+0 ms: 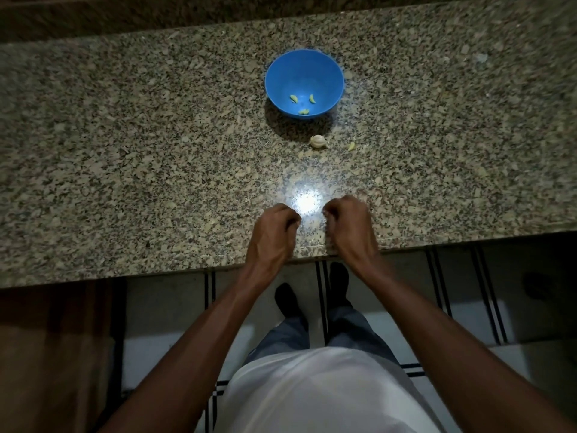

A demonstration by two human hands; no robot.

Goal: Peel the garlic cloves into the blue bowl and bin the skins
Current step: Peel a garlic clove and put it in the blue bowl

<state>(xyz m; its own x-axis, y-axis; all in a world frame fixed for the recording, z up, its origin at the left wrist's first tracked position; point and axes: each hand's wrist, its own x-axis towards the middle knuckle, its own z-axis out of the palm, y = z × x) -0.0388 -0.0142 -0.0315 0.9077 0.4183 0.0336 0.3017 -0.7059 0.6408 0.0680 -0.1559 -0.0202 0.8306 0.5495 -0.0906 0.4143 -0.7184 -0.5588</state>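
The blue bowl [304, 83] is smooth, round plastic, standing on a speckled granite counter [125, 151] whose polished face throws back a bright glare; inside the bowl lie three peeled garlic cloves [302, 103], small, pale yellow-green and curved, one left of the bottom, one right of it, one at the wall nearest the person; just on the person's side of the bowl sits a garlic bulb [318, 141], whitish, ribbed and papery; slightly to the right of the bulb lies a single loose clove [351, 146], slim and yellowish, apart from the bowl; well on the person's side of the bowl, near the counter's front edge, both hands are held over the stone with the glare between them; the left hand [274, 232] has its fingers curled inward, and the right hand [349, 226] is curled likewise; whether either pinches a clove or skin cannot be told, since the fingertips are turned under and blurred; below the counter edge show a tiled floor [468, 292] with dark stripes and a white shirt [312, 392].
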